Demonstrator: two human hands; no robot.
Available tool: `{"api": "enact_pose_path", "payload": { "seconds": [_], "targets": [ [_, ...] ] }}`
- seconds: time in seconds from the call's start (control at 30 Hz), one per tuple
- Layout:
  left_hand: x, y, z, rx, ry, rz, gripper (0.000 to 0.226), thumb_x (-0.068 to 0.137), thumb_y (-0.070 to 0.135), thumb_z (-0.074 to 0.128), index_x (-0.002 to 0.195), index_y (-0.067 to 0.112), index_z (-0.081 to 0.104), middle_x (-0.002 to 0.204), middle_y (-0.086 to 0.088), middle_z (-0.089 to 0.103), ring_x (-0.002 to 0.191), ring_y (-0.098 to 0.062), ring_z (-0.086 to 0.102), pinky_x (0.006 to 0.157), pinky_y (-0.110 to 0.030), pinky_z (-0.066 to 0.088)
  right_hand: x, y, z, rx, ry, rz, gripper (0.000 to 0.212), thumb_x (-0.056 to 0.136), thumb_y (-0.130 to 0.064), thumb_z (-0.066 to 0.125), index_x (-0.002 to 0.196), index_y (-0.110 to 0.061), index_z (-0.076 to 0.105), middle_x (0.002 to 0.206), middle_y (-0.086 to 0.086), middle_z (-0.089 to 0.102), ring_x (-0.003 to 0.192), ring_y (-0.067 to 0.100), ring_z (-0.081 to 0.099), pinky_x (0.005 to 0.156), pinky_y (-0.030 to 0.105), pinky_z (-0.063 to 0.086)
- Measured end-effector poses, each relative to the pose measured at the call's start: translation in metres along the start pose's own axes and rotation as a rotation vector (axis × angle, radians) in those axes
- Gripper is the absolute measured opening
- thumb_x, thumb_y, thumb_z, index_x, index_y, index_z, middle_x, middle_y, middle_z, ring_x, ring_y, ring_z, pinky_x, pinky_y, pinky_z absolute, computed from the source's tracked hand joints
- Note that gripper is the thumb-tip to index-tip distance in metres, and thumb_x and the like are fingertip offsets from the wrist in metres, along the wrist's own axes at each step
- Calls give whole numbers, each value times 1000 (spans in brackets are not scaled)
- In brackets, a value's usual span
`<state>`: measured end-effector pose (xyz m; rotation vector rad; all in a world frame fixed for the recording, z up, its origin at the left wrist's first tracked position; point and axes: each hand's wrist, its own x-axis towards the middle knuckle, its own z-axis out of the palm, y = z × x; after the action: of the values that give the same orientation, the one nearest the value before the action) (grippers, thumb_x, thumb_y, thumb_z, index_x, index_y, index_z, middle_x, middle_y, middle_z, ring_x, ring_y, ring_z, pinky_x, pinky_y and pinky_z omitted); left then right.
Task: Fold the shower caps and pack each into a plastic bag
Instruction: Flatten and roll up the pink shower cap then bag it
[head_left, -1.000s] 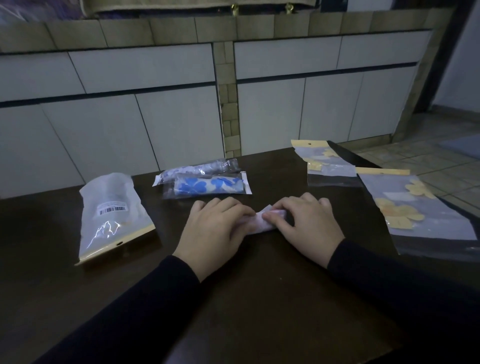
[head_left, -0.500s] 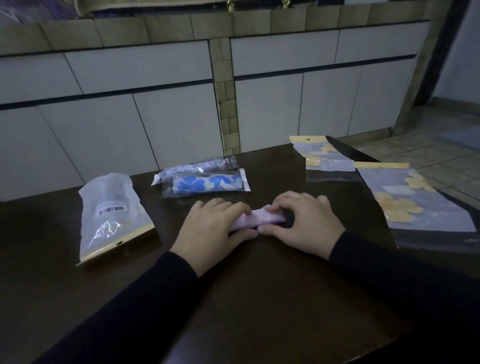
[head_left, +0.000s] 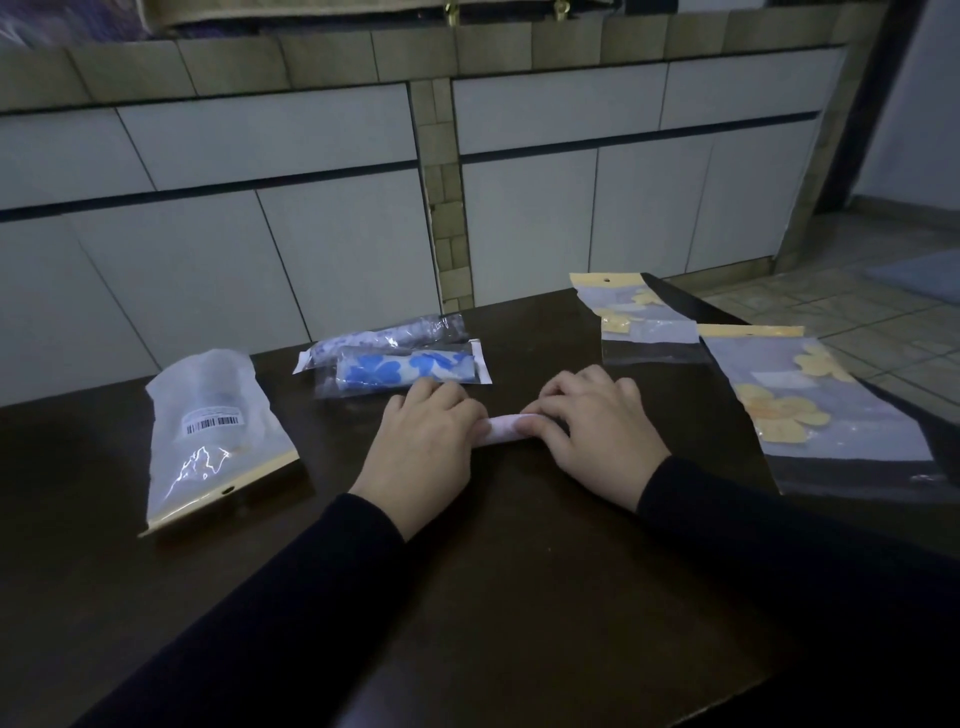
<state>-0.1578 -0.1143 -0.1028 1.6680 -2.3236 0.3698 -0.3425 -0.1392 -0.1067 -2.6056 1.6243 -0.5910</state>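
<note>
A pale pink shower cap (head_left: 503, 429), rolled into a thin tube, lies on the dark table (head_left: 519, 597) between my hands. My left hand (head_left: 423, 441) grips its left end with curled fingers. My right hand (head_left: 597, 428) holds the right end, thumb pressed on the roll. Most of the roll is hidden under both hands. Just behind my left hand lie a bagged cap with blue flowers (head_left: 408, 368) and another bagged roll (head_left: 382, 339).
A clear bag with a barcode label (head_left: 213, 441) lies at the left. Two flat bags with yellow flowers (head_left: 639, 322) (head_left: 810, 400) lie at the right, near the table's right edge. White cabinet doors (head_left: 311, 249) stand behind the table.
The cap has gone from a loose fold to a tighter, thinner roll under my fingers. Both hands stayed close together at the table's middle.
</note>
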Motion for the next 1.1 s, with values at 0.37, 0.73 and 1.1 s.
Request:
{"api": "enact_pose_path", "payload": {
  "seconds": [0.37,0.73,1.1],
  "targets": [
    [17,-3,2,-136,-31,-85,24,96,26,49,119,30,44,113,7,59,110,-15,53,87,-28,31,6,2,6,-32,122,-95,24,98,-34,43,120,-37,53,118,-12,57,110,14,43,92,37,30],
    [12,-14,15,-328,41,-12,37,85,54,54,104,26,69,99,12,50,99,-8,46,90,-32,42,17,13,-7,-19,-115,-126,40,89,-57,50,128,-45,52,116,-16,58,108,8,43,94,35,28],
    [13,-19,13,-230,98,196,34,84,49,60,116,38,65,101,12,64,92,-9,58,76,-29,41,12,15,-6,-96,-16,-217,35,95,-52,43,124,-37,56,106,-13,65,98,8,48,90,34,28]
  ]
}}
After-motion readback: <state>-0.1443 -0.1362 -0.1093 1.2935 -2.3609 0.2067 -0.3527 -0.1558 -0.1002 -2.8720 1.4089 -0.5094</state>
